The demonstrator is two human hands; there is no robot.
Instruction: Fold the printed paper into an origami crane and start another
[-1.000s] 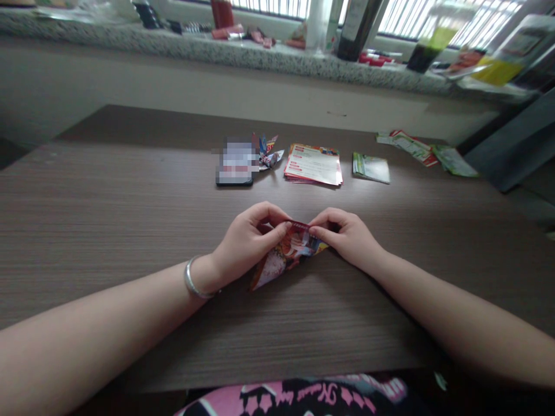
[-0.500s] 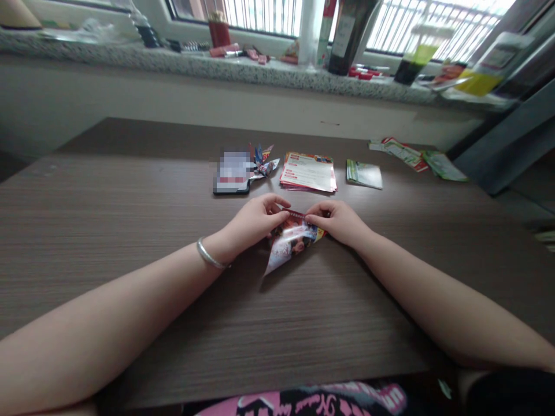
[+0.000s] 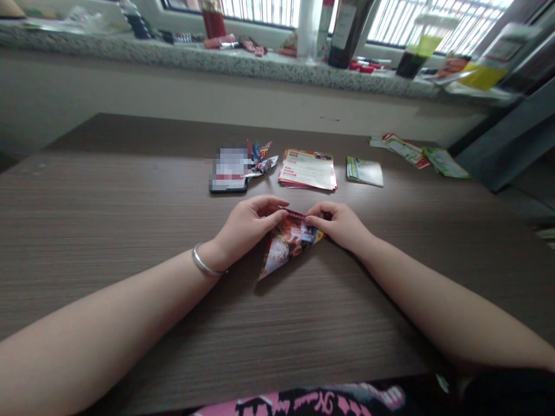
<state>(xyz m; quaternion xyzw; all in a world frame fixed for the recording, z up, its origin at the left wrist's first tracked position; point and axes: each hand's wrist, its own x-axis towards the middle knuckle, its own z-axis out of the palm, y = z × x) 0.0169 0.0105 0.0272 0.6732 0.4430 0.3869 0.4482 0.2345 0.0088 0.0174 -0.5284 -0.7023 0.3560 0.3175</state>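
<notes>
A folded piece of colourful printed paper (image 3: 287,247) lies on the brown wooden table (image 3: 108,196), its point towards me. My left hand (image 3: 247,228), with a silver bangle on the wrist, pinches the paper's top edge on the left. Pinching the same edge from the right is my right hand (image 3: 340,224). The fingertips of both hands nearly meet at the fold.
Beyond my hands lie a phone (image 3: 229,169), a small folded paper figure (image 3: 260,160), a stack of leaflets (image 3: 309,169), a green booklet (image 3: 365,171) and more leaflets (image 3: 411,151) at the far right. A stone windowsill (image 3: 243,60) holds bottles and clutter.
My hands stay pinched on the folded paper; its lower point has shifted slightly. The view has tilted a little between frames.
</notes>
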